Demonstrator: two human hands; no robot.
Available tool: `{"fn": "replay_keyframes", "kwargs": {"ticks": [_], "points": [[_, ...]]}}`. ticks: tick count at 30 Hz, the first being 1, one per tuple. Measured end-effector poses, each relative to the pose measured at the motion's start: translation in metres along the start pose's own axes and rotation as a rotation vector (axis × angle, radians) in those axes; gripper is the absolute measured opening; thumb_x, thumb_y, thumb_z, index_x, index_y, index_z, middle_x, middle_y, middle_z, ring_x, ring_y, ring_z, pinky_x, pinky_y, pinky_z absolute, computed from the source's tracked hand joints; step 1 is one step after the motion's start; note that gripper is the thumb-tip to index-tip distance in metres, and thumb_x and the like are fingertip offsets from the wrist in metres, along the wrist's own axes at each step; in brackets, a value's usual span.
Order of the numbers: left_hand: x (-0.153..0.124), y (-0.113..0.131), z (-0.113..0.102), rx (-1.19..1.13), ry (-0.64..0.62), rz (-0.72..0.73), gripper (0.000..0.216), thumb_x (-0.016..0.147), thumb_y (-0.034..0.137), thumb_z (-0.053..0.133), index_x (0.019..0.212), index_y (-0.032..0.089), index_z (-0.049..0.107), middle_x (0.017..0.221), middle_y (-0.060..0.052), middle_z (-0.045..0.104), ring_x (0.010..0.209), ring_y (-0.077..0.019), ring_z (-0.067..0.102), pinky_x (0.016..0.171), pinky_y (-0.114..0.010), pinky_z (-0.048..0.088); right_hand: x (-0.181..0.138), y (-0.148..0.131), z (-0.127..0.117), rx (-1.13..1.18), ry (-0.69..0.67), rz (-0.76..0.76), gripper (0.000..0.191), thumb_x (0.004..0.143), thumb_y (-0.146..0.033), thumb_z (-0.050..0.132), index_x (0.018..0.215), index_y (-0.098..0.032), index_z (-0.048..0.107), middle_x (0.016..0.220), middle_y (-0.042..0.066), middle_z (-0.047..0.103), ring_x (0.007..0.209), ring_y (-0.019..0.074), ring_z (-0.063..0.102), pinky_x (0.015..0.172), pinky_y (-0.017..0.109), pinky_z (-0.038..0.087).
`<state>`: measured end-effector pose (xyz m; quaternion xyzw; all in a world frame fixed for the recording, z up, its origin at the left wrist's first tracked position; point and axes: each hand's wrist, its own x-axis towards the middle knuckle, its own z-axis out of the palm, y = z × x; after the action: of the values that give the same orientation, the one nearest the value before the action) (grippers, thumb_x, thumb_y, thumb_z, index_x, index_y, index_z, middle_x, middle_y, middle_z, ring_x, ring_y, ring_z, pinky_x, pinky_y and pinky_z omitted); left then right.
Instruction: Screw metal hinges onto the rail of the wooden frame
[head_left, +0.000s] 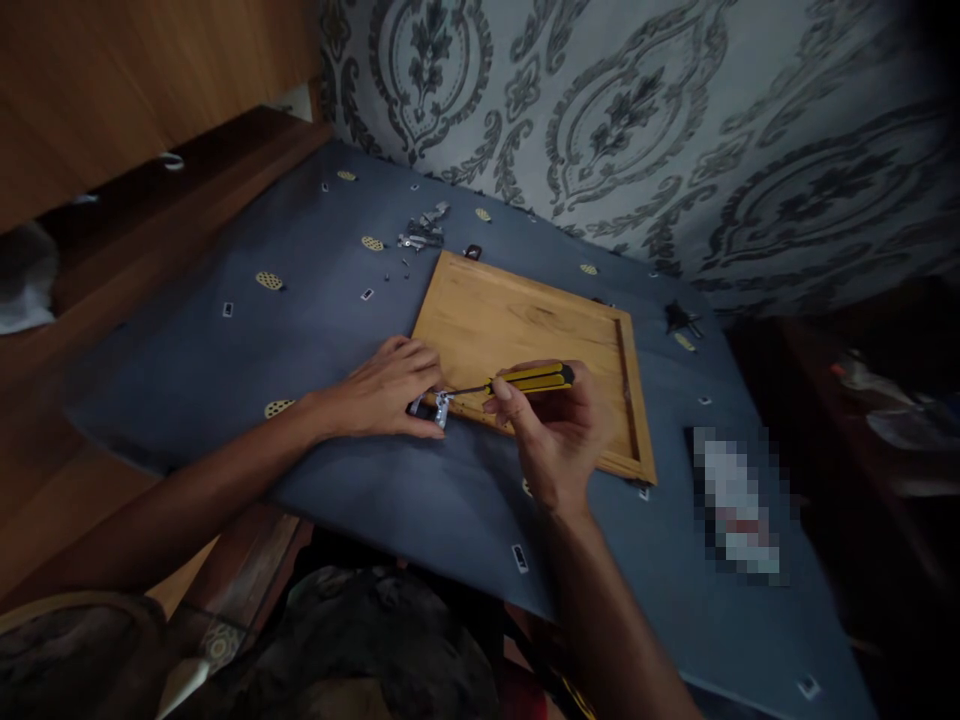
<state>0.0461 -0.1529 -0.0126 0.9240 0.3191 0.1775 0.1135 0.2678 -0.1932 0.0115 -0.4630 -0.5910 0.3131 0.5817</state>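
Observation:
A framed wooden panel (517, 335), like a small cabinet door, lies on the blue patterned tablecloth. At its near left corner is a shiny metal hinge (442, 408). My left hand (386, 390) is closed around the hinge and that corner, its thumb on the near side and its fingers over the panel's edge; part of the hinge is hidden. My right hand (555, 430) grips a screwdriver (532, 379) by its yellow and black handle. The shaft points left, and its tip meets the hinge, though the exact contact point is too small to make out.
More metal hinge parts (424, 232) lie in a pile behind the panel, with several tiny screws nearby. A small dark object (681, 319) sits at the far right. A blurred-out item (739, 510) lies on the right. The patterned wall (600, 120) borders the table's back.

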Motion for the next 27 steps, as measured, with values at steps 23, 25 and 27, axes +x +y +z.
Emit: {"fn": "replay_keyframes", "kwargs": {"ticks": [23, 25, 27], "points": [[-0.0004, -0.0018, 0.0009, -0.004, -0.003, 0.004, 0.045, 0.092, 0.061, 0.076, 0.103, 0.018, 0.065, 0.11, -0.009, 0.065, 0.11, -0.0287, 0.057, 0.101, -0.042, 0.041, 0.003, -0.0067, -0.0026, 0.063, -0.055, -0.005, 0.031, 0.081, -0.039, 0.092, 0.094, -0.023, 0.069, 0.085, -0.002, 0.076, 0.054, 0.0107, 0.068, 0.052, 0.024, 0.062], [-0.0003, -0.0014, 0.0006, -0.005, -0.003, 0.007, 0.046, 0.091, 0.06, 0.078, 0.105, 0.018, 0.066, 0.111, -0.009, 0.065, 0.109, -0.0287, 0.057, 0.101, -0.042, 0.041, 0.0028, -0.0073, -0.0035, 0.085, -0.09, -0.013, 0.031, 0.083, -0.037, 0.089, 0.105, -0.025, 0.071, 0.091, -0.001, 0.078, 0.058, 0.0115, 0.072, 0.056, 0.025, 0.064], [-0.0001, -0.0005, 0.0002, 0.001, -0.001, 0.005, 0.047, 0.09, 0.06, 0.079, 0.105, 0.017, 0.066, 0.111, -0.01, 0.065, 0.109, -0.029, 0.057, 0.099, -0.041, 0.042, 0.0025, -0.0083, -0.004, 0.08, -0.13, -0.01, 0.026, 0.088, -0.036, 0.084, 0.11, -0.025, 0.074, 0.097, 0.001, 0.08, 0.062, 0.0122, 0.075, 0.059, 0.025, 0.065]]}}
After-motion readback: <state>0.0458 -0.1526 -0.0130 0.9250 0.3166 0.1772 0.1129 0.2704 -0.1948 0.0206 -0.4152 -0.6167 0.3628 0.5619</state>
